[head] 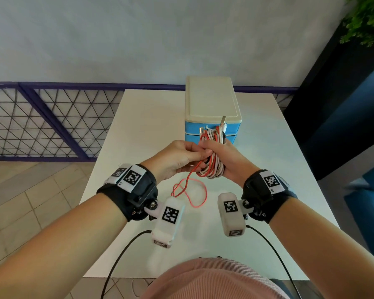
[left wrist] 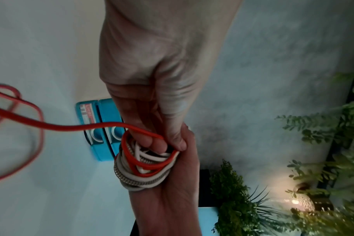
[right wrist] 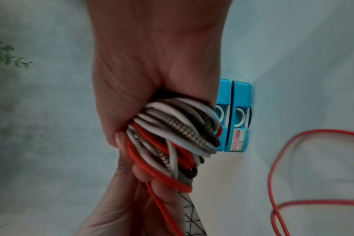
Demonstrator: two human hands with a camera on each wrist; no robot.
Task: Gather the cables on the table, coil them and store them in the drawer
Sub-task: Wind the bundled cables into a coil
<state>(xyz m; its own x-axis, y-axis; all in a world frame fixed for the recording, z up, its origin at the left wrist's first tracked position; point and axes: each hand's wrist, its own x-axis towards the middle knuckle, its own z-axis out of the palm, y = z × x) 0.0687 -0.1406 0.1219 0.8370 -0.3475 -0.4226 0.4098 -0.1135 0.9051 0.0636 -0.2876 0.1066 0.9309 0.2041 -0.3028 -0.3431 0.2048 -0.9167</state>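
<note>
My right hand point(head: 219, 157) grips a coiled bundle of cables point(head: 213, 160), white, red, black and metal-braided, held upright above the table with plugs sticking out on top. The bundle point(right wrist: 178, 135) fills the right palm. My left hand point(head: 181, 157) pinches the red cable point(left wrist: 75, 127) against the bundle point(left wrist: 144, 162). The red cable's loose tail point(head: 190, 192) hangs down and loops on the white table point(head: 138, 126). Behind the hands stands the blue drawer unit point(head: 212, 108) with a cream top, and its two drawers point(right wrist: 235, 115) are closed.
The drawer unit sits at the table's middle right. A purple mesh railing point(head: 41, 119) runs along the left behind the table. A dark panel point(head: 337, 104) and green plants point(head: 365, 18) stand to the right. Black camera leads point(head: 121, 255) hang from both wrists near my body.
</note>
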